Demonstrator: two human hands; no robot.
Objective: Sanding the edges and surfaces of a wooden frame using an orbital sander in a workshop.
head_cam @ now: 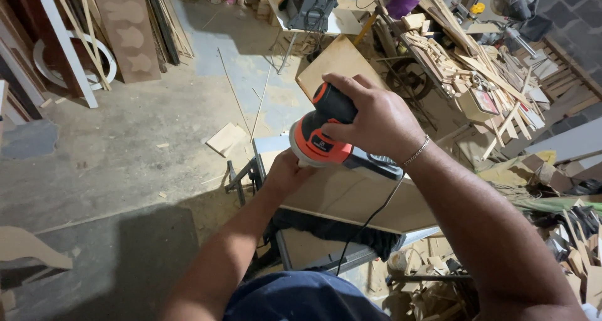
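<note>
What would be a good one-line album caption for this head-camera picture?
Right hand grips an orange-and-black sander over a wooden board, left hand at its base.

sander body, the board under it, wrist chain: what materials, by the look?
Sander: likely moulded plastic, orange and black, matte black top under the right hand. Board: pale wood-based panel, probably plywood or MDF; flat, unfinished. Wrist chain: silvery, looks like metal.
</note>
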